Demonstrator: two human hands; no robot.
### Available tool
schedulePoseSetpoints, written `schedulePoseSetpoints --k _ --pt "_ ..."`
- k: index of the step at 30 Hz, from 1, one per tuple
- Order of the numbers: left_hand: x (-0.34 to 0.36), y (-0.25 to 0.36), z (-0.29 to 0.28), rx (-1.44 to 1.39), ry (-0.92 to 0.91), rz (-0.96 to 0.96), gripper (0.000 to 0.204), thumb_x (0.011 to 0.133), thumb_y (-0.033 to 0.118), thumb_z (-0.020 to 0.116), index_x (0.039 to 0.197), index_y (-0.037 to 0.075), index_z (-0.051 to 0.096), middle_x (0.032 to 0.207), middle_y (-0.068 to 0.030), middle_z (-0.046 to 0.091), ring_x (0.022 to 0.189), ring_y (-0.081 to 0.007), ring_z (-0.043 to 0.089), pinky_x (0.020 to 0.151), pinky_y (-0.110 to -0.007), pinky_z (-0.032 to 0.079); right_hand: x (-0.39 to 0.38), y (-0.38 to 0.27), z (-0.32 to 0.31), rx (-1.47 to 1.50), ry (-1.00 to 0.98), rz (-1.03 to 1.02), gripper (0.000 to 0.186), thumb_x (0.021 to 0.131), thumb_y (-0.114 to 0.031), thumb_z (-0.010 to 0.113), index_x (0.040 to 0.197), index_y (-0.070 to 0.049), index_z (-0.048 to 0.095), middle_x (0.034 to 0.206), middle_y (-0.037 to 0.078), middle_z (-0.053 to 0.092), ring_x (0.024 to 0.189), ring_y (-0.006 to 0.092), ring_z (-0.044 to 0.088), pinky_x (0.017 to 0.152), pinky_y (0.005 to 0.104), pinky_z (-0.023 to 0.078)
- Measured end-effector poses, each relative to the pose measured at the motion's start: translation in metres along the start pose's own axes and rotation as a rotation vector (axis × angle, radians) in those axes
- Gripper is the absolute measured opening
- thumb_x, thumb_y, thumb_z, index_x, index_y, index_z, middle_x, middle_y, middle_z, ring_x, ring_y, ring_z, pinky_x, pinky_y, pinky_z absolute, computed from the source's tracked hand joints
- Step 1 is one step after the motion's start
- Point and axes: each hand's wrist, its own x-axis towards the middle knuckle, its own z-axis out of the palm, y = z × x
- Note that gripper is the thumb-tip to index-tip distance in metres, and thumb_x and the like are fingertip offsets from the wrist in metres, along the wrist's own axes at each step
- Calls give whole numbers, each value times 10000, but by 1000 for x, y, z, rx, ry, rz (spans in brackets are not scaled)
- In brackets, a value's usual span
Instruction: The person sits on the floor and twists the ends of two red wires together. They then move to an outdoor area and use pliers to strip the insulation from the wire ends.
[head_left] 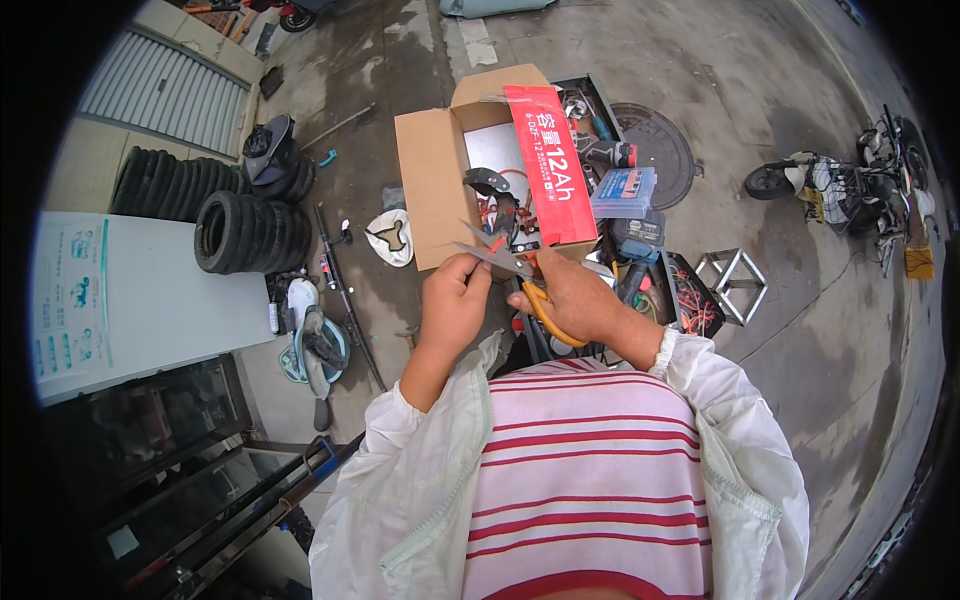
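Observation:
A pair of scissors (552, 318) with orange handles is in my right hand (583, 297), its fingers closed around the handles. The metal blades stand apart and point up and left, towards the cardboard box. My left hand (456, 303) is closed in a pinch right beside the lower blade. What its fingertips hold is hidden or too small to name. A small red piece (498, 244) shows between the blades; I cannot tell what it is. Just beyond both hands is the open cardboard box (428, 185), with a red printed flap (553, 165) and several small parts inside.
Right of the box lie a blue plastic case (624, 190), a cordless drill (607, 153) and a tray of red wires (692, 302). A metal frame (733, 285) stands beyond. Stacked tyres (235, 232) and a blue basin (318, 348) are left. A motorbike (842, 190) stands far right.

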Motion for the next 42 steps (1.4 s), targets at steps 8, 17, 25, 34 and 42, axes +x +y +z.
schedulePoseSetpoints --k 8,17,25,34,42 --pt "-2 12 4 30 40 33 139 875 87 588 876 -46 627 754 -182 609 650 -296 600 611 -354 461 -2 -2 -3 37 21 -55 648 800 -482 702 1028 92 505 908 289 611 905 424 608 776 465 480" --pt "-5 20 8 -14 65 -1 121 878 79 604 917 -33 625 762 -138 645 647 -181 598 619 -305 468 -7 -6 -7 38 11 50 654 781 -487 718 1098 44 508 957 262 627 896 436 619 728 478 487" --pt "-9 6 9 -254 83 1 124 885 54 613 973 -29 644 781 -37 668 686 -75 574 635 -242 465 -11 -5 -5 -25 98 -90 655 747 -473 751 1058 45 499 957 249 616 922 425 606 727 471 482" --pt "-15 12 -5 -432 -50 -96 139 896 45 597 1001 -25 655 800 -30 651 708 -72 556 650 -222 444 -16 -8 -15 -95 82 -144 679 741 -518 736 1017 50 487 860 234 607 874 407 602 758 455 472" --pt "-19 10 -11 -420 -148 -166 158 897 69 579 1013 -18 643 774 -10 616 676 -68 518 609 -212 406 -16 -2 -14 -187 130 -275 700 736 -585 707 962 42 492 797 208 612 807 399 615 719 455 478"
